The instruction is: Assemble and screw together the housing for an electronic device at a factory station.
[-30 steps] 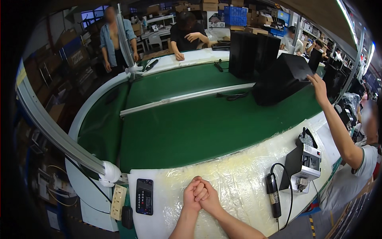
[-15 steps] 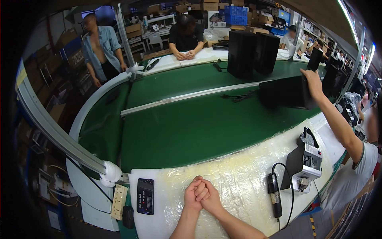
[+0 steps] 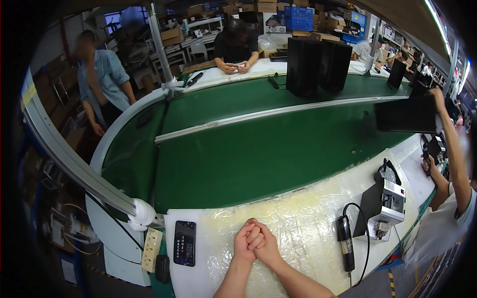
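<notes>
My left hand (image 3: pixel 242 243) and my right hand (image 3: pixel 267 244) are clasped together, fingers folded over each other, with no object showing between them. They rest above the plastic-wrapped white work surface (image 3: pixel 213 278) close to me. Left of them lies a black phone (image 3: pixel 184 244), screen side up. To the right is a black corded electric screwdriver (image 3: pixel 344 238), its bit pointing toward me. Beside it stands a small silver machine (image 3: pixel 393 201) with a black plate leaning on its left side.
Beyond the work surface runs a green conveyor belt (image 3: pixel 238 164) with a metal divider rail (image 3: pixel 238 120). Tall black boxes (image 3: pixel 302 67) stand on its far lane. At right a co-worker's hand (image 3: pixel 437 99) grips a black box (image 3: pixel 405 116). A power strip (image 3: pixel 151 249) sits at left.
The co-worker at right has moved the black box rightward along the belt; their other hand now shows, holding a dark tool. The standing person at left has shifted left. My hands stay clasped.
</notes>
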The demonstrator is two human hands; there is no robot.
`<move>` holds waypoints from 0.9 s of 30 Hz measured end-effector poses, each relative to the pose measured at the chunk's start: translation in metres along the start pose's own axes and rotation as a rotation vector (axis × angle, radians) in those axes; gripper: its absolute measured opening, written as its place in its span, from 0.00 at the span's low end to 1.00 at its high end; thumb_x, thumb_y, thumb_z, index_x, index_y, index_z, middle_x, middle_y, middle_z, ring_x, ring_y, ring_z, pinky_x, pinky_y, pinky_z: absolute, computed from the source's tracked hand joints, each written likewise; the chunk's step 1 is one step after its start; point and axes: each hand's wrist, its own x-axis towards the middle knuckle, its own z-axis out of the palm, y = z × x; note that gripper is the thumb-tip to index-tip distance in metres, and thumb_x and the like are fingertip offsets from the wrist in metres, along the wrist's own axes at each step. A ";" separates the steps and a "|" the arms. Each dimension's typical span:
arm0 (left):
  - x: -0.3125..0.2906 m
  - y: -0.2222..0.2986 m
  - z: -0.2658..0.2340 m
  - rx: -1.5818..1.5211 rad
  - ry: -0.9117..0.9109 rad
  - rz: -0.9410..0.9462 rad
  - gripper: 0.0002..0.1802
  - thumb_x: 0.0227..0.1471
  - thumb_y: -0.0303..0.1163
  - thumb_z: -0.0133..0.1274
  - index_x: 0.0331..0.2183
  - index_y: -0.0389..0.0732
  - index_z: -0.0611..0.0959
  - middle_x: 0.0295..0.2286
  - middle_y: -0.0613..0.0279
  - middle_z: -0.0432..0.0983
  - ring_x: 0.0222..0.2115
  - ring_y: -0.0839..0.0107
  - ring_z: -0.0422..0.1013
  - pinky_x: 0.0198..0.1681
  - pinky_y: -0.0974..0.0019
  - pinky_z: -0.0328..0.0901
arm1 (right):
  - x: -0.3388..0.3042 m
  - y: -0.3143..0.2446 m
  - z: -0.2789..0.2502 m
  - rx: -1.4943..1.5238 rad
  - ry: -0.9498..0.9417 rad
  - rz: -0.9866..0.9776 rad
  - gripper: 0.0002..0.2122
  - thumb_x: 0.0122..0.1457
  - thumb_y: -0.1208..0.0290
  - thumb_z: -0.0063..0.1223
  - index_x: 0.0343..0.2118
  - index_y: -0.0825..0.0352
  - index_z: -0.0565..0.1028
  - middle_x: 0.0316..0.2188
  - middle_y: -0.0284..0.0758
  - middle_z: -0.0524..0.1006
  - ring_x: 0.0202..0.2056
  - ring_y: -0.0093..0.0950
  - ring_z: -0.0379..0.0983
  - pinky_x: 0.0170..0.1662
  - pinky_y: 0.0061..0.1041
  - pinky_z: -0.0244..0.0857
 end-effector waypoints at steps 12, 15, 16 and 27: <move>0.000 0.000 0.001 0.008 -0.013 0.000 0.14 0.59 0.28 0.37 0.40 0.42 0.79 0.09 0.73 0.53 0.07 0.79 0.50 0.15 0.70 0.52 | 0.000 0.003 0.000 0.009 0.008 -0.011 0.24 0.50 0.76 0.56 0.54 0.62 0.70 0.33 0.39 0.80 0.35 0.27 0.78 0.39 0.23 0.71; 0.000 0.000 0.001 -0.007 -0.015 -0.005 0.13 0.59 0.28 0.38 0.40 0.41 0.78 0.09 0.73 0.53 0.07 0.78 0.50 0.15 0.70 0.52 | 0.001 0.002 0.001 -0.002 0.021 -0.030 0.24 0.50 0.76 0.56 0.53 0.62 0.70 0.33 0.39 0.80 0.35 0.27 0.78 0.39 0.23 0.71; 0.000 0.000 0.001 -0.009 -0.013 -0.004 0.13 0.59 0.28 0.38 0.40 0.41 0.78 0.09 0.73 0.53 0.07 0.79 0.50 0.15 0.70 0.52 | 0.001 0.002 0.001 -0.009 0.024 -0.035 0.24 0.50 0.76 0.56 0.53 0.62 0.70 0.33 0.39 0.80 0.34 0.27 0.78 0.39 0.23 0.71; 0.000 -0.001 0.002 -0.007 -0.009 0.005 0.13 0.59 0.27 0.38 0.40 0.41 0.78 0.09 0.73 0.53 0.07 0.79 0.50 0.16 0.70 0.53 | 0.001 0.001 0.001 -0.011 0.018 -0.025 0.24 0.50 0.76 0.56 0.53 0.63 0.70 0.35 0.41 0.80 0.36 0.30 0.79 0.40 0.25 0.71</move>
